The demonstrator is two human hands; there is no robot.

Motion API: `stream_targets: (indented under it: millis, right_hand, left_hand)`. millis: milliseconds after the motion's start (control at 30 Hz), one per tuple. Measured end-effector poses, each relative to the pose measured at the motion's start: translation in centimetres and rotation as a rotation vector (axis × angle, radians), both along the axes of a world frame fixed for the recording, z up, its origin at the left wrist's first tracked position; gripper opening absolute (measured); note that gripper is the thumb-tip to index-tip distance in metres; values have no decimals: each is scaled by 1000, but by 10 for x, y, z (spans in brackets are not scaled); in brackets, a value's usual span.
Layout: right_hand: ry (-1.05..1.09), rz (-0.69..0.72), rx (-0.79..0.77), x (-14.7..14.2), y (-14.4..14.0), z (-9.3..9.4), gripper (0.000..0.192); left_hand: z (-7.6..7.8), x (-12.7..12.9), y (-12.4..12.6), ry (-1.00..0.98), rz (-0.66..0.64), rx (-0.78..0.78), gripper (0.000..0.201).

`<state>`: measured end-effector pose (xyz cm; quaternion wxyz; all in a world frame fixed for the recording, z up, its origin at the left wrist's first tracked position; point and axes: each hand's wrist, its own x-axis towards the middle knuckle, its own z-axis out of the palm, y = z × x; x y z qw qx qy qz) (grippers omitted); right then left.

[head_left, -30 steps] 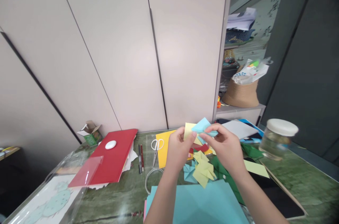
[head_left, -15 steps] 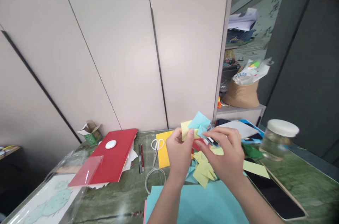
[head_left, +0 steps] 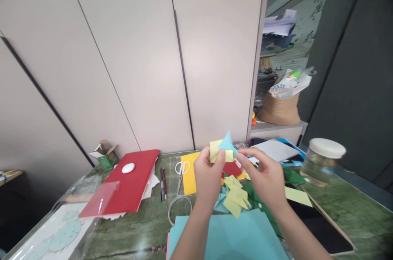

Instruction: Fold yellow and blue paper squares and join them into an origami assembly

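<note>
My left hand point(head_left: 208, 176) is closed, pinching a folded yellow paper piece point(head_left: 215, 150) between thumb and fingers. A folded light blue paper piece point(head_left: 227, 142) is against the yellow one, its tip pointing up. My right hand point(head_left: 266, 176) pinches the lower right corner of the blue piece between thumb and index finger. Whether the two pieces are interlocked, I cannot tell. Below the hands lies a pile of folded yellow pieces point(head_left: 236, 197), with folded blue pieces point(head_left: 221, 203) beside it. Light blue sheets point(head_left: 233, 235) lie stacked under my forearms.
White-handled scissors point(head_left: 180, 176) rest partly on a yellow sheet point(head_left: 189, 184). A tape ring point(head_left: 169, 211), two pens point(head_left: 163, 184) and a red folder point(head_left: 132, 186) are on the left. A phone point(head_left: 322, 227) and a lidded jar point(head_left: 322, 161) stand or lie on the right.
The blue piece has been turned and drawn together into a narrower, upright point. My right hand has closed its fingers onto its corner; my left hand has stayed nearly still.
</note>
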<state>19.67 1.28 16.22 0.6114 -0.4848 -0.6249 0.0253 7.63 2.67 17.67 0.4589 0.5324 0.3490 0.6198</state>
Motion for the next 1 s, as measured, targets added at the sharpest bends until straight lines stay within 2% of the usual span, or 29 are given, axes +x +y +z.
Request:
stream_targets:
  millis: [167,400,667,1000]
  right_hand:
    - [153,70,-150,1,1,2,15]
    - [266,215,-221,2,-1,6,18]
    - [220,173,-201,2,-1,6,17]
    - [146,151,-184,1,-3,6,19]
  left_hand:
    - [-1,-2,2,-24,1,-10,22]
    - [-6,-4,6,-38,-37,-51,28]
    - [-3,-1,4,-59,23,-27,21]
    - [-2,-5,4,50,62,-12,21]
